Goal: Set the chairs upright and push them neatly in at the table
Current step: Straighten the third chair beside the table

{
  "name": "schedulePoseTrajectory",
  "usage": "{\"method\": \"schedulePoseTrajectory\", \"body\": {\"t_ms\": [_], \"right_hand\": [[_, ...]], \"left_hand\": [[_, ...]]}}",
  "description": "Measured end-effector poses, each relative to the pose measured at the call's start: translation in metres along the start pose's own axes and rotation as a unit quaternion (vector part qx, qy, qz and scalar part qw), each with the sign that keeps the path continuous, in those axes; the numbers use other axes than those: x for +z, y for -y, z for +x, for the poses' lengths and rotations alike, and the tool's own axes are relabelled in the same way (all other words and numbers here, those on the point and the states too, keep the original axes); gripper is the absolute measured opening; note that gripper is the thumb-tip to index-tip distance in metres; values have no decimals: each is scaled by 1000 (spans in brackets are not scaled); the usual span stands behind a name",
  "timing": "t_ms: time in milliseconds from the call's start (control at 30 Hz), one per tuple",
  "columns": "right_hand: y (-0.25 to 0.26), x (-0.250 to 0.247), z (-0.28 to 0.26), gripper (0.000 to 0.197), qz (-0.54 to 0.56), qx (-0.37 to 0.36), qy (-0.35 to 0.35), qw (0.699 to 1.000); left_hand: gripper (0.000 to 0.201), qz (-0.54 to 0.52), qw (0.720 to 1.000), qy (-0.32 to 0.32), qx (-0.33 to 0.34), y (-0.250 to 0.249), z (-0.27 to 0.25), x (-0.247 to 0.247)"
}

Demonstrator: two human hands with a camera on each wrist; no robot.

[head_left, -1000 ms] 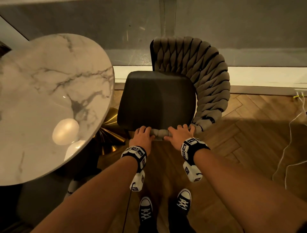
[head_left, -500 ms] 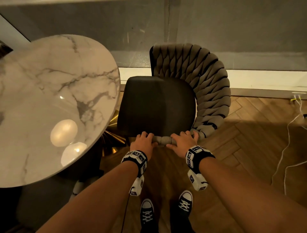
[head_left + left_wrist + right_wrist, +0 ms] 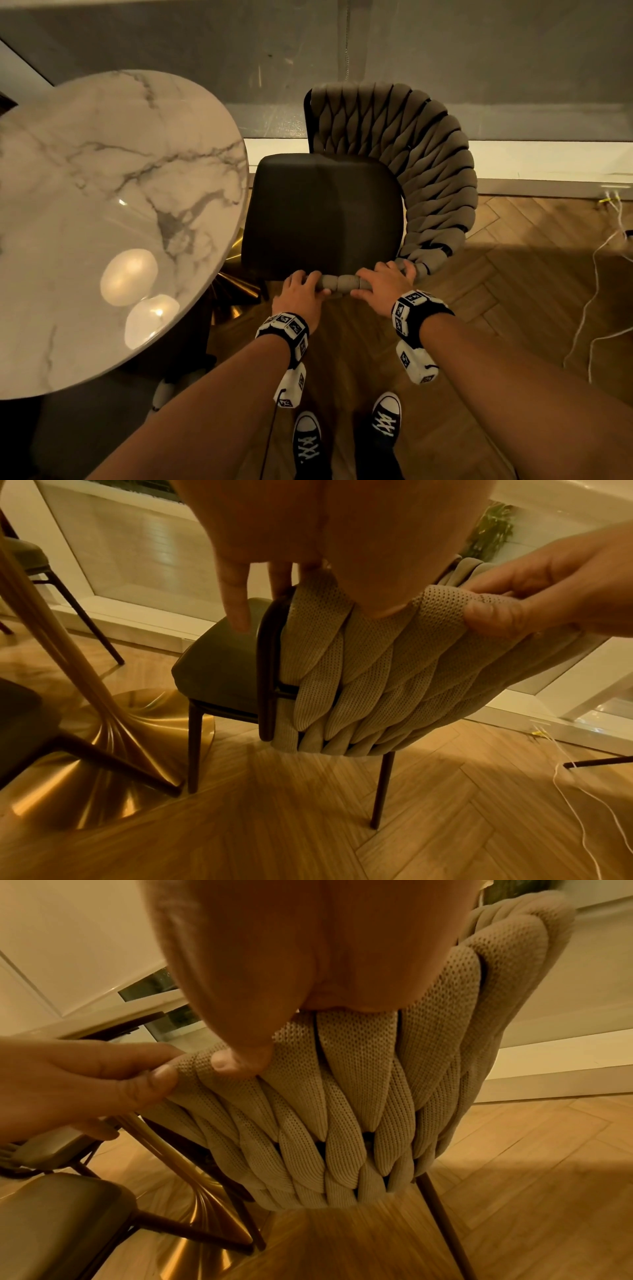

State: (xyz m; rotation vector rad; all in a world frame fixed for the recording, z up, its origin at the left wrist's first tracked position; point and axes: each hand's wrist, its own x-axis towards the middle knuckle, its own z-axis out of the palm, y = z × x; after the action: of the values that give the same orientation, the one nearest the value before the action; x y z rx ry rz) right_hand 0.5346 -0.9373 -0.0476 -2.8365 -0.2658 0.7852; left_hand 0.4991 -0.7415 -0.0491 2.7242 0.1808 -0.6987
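1. Nearest in the head view are two dark laced shoes [image 3: 346, 435] on the herringbone wood floor [image 3: 534, 274], with both forearms reaching forward above them, each wearing a black-and-white marked wrist band [image 3: 286, 329].
2. The left hand [image 3: 301, 291] forms a closed grip on the near end of the chair [image 3: 329, 212] backrest's top rim; the left wrist view shows some fingers [image 3: 236, 599] reaching down over the rim toward the seat while the thumb presses the woven outside.
3. The right hand [image 3: 383, 286] grips the same rim just to the right, fingers curled over the top and thumb [image 3: 236, 1058] pressed into the weave. A short stretch of rim lies bare between the two hands.
4. The chair stands upright on thin dark legs [image 3: 380, 788], its backrest curving from the near side around the right to the far side.
5. The backrest [image 3: 428, 154] is thick, grey-beige knitted cord woven in a braided pattern over a dark frame; the seat cushion [image 3: 322, 209] is dark and smooth.
6. The seat's left edge sits just beside the round white marble desk [image 3: 102, 205], which stands on a flared golden pedestal base [image 3: 113, 739].
7. Another chair seat [image 3: 58, 1218] shows near the pedestal.
8. White cables [image 3: 603, 267] lie on the floor at right, and a pale sill [image 3: 548, 161] and a grey wall [image 3: 479, 51] run along the far side.
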Motion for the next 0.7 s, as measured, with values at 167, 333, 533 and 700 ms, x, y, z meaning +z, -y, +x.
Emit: {"method": "schedulePoseTrajectory", "body": {"t_ms": [167,333,533,700], "right_hand": [[1,1,-1,39,4,2,1,1000],[6,1,-7,38,9,13,8,1000],[9,11,-16,39,8,16,2,1000],[-7,3,-21,56,228,239,-250,910]], "left_hand": [[47,-28,999,5,-19,1,-6,3],[48,-33,998,32,-31,1,-11,0],[49,-37,998,43,-32,6,-22,1],[46,-25,998,51,-13,14,-23,-3]]}}
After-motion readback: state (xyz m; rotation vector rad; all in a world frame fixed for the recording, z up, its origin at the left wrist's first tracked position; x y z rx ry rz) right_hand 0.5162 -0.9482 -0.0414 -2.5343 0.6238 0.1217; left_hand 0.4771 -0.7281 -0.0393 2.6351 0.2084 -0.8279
